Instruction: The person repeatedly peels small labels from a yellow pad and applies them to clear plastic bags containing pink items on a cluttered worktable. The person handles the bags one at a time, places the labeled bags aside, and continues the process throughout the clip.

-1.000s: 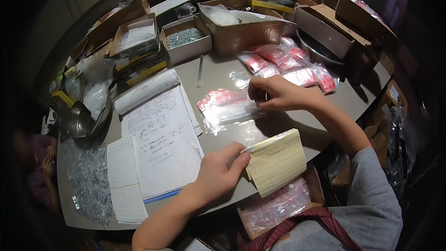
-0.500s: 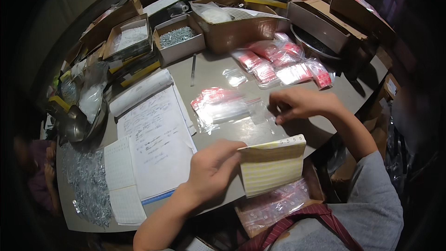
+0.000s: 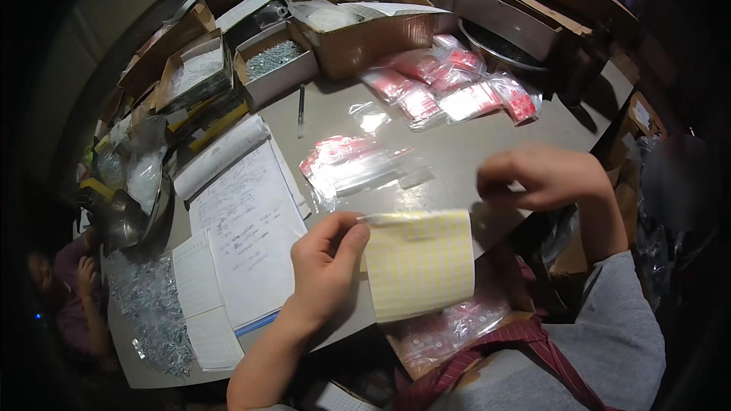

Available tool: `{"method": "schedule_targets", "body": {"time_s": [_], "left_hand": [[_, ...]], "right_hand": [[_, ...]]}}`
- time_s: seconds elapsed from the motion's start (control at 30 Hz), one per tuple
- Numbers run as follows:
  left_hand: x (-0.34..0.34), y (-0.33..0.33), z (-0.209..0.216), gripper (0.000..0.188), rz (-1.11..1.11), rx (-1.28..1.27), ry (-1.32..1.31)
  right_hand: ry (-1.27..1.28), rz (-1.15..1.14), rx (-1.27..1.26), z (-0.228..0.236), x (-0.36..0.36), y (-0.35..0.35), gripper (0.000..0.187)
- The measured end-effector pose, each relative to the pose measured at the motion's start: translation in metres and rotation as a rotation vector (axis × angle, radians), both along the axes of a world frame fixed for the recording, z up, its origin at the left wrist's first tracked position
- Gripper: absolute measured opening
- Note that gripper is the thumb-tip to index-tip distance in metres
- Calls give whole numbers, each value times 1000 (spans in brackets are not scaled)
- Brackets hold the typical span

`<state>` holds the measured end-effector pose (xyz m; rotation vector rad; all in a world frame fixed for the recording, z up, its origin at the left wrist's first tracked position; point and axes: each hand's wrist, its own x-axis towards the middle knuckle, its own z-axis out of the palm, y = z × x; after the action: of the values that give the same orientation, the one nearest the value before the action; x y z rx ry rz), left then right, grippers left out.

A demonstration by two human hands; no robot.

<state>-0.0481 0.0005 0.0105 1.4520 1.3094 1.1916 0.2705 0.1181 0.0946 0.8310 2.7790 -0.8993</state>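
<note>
A yellow sheet of small labels (image 3: 420,266) is pinched at its upper left corner by my left hand (image 3: 329,265), thumb on top, and it hangs over the table's near edge. To the right of the sheet my right hand (image 3: 547,176) is raised above the table, its fingers curled toward the thumb and slightly blurred. What its fingertips hold, if anything, is too small to make out. Beyond the sheet lies a fanned stack of small clear zip bags (image 3: 346,164) with red edges, with a separate clear bag (image 3: 370,116) farther back.
An open notebook (image 3: 244,217) with handwriting covers the left middle, beside a pile of small metal parts (image 3: 156,320). A pen (image 3: 301,110) lies behind. Filled bags (image 3: 472,99), cardboard boxes (image 3: 373,38) and a metal scoop (image 3: 126,217) line the back and left. Another person's hand (image 3: 87,278) shows far left.
My right hand has lifted away from the small bags toward the right. My left hand has tilted the label sheet so its face shows more fully, and shifted it slightly left.
</note>
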Motion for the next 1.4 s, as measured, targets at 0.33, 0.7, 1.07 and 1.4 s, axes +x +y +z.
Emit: {"method": "schedule_targets", "body": {"time_s": [0.33,0.7,1.07,1.4], "left_hand": [[13,-4,8,12,-19,282,430],[4,1,-1,28,-142,-248,-72],[6,2,-6,25,-115,-133,125],[6,2,3,25,-129,-132,174]], "right_hand": [[395,3,69,-32,-104,-29,23],[551,190,725,-63,-103,-32,29],[352,-193,191,-41,-76,56,15],[-143,-176,387,-44,-89,67,28]]}}
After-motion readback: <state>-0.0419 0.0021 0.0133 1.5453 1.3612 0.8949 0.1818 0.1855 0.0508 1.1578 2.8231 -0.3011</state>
